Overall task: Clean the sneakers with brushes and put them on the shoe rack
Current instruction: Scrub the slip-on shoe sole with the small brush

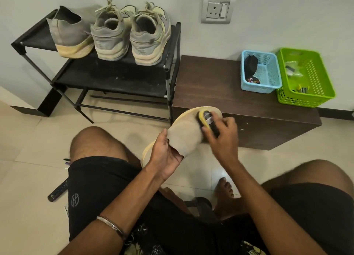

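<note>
Three sneakers (113,32) stand heels-out on the shoe rack's (172,44) top shelf. My left hand (164,151) grips the fourth sneaker (183,136) at its collar, held above the floor between my knees to steady it. My right hand (222,132) clamps the brush (207,119), bristles against the upper near the toe.

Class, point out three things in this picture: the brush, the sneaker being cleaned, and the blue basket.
brush (207,120), head view, on its black back.
sneaker being cleaned (184,133), head view, on its grey upper.
blue basket (257,88), head view, on its front wall.
</note>
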